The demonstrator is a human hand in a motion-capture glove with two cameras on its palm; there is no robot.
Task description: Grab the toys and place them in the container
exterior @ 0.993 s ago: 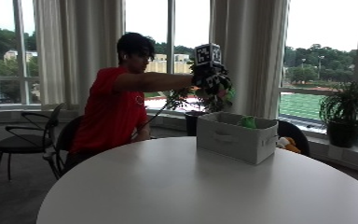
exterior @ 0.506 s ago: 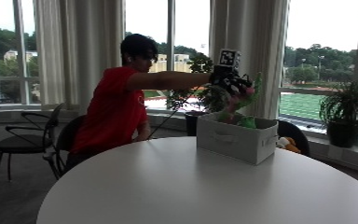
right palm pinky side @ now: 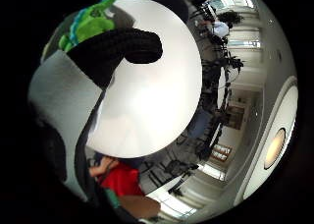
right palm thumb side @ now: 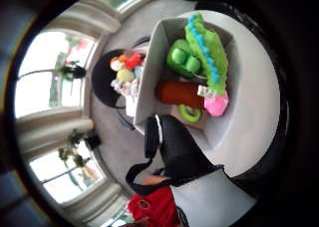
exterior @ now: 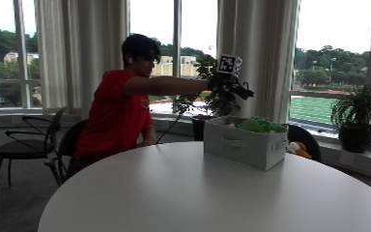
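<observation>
Toys: a green plush toy (right palm thumb side: pixel 207 50) and a red toy (right palm thumb side: pixel 179 93) lie inside the container (exterior: pixel 245 142) at the surface's (exterior: pixel 205 193) 1 o'clock edge. The grip (exterior: pixel 229 87) hovers above, fingers relaxed, empty. Risk: piled plush could spill over the rim.

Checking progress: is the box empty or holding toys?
Holding toys: the box contains a green plush, red toy and pink one.
</observation>
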